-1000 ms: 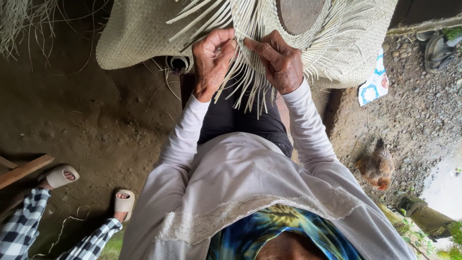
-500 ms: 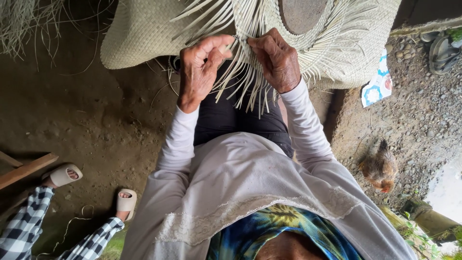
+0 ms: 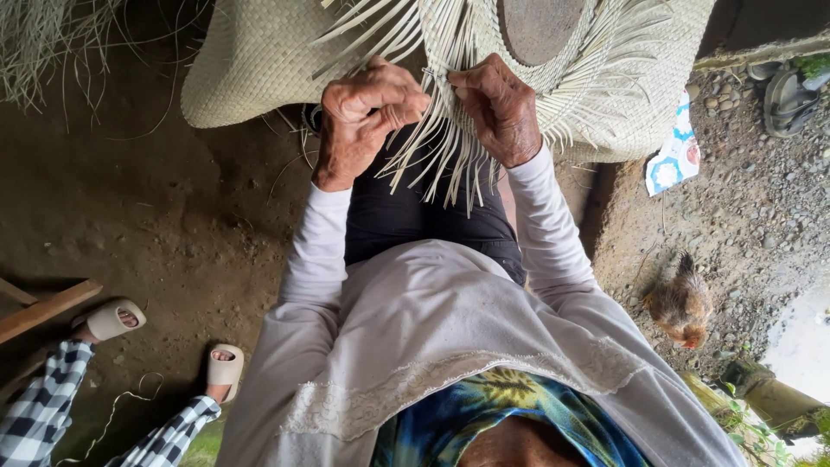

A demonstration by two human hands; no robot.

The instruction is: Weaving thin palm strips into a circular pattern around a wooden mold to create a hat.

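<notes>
Pale straw strips form the woven mat [image 3: 259, 60], its loose strands [image 3: 432, 164] hanging just below both hands. Left hand [image 3: 363, 117] is closed, pinching strands; right hand [image 3: 501, 108] likewise clamps strands beside it. Bare earth floor [image 3: 138, 216] lies left of the hands, gravel [image 3: 761, 207] and a hen [image 3: 679, 298] right.

Two hands work at the weaving, the left hand [image 3: 367, 117] and the right hand [image 3: 500, 108], both closed on loose straw strips [image 3: 432, 160] too many to count, which hang from one woven straw mat [image 3: 259, 65]. On the earth floor to the left show two pale sandals, one sandal [image 3: 111, 318] and a second sandal [image 3: 225, 367], each on a foot below a checked trouser leg. To the right stand one brown chicken [image 3: 679, 303], one blue-and-white wrapper [image 3: 674, 160] and one dark shoe [image 3: 787, 86] on the gravel.
</notes>
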